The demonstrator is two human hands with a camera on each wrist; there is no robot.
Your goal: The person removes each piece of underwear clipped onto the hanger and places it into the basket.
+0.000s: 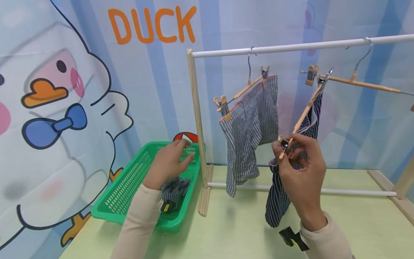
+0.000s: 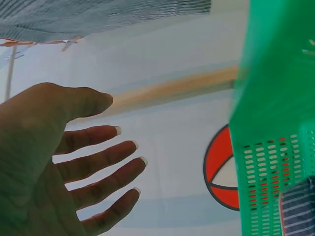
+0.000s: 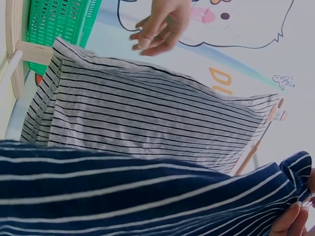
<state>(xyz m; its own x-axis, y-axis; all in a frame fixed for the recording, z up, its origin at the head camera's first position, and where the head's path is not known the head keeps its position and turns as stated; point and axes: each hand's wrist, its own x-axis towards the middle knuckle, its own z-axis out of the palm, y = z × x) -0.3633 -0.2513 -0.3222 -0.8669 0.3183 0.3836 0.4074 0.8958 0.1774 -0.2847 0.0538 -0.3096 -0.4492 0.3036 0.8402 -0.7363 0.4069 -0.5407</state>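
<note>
My right hand (image 1: 302,172) pinches the near end of a wooden clip hanger (image 1: 304,113), right at its clip (image 1: 285,144). From that hanger hang navy pants with white stripes (image 1: 277,199); in the right wrist view their cloth (image 3: 123,189) fills the foreground, fingertips (image 3: 290,219) at its waist end. My left hand (image 1: 168,162) is held over the green basket (image 1: 106,212), its fingers spread and holding nothing in the left wrist view. Inside the basket lies a dark striped garment (image 1: 174,192). Grey striped pants (image 1: 245,126) hang from another clip hanger (image 1: 244,92) on the rack.
A white rail (image 1: 300,46) on wooden posts (image 1: 195,115) crosses the back, with a lower bar (image 1: 352,191) near the table. Another clip hanger (image 1: 365,83) with no garment hangs at the right. Behind stands a cartoon duck backdrop (image 1: 145,90).
</note>
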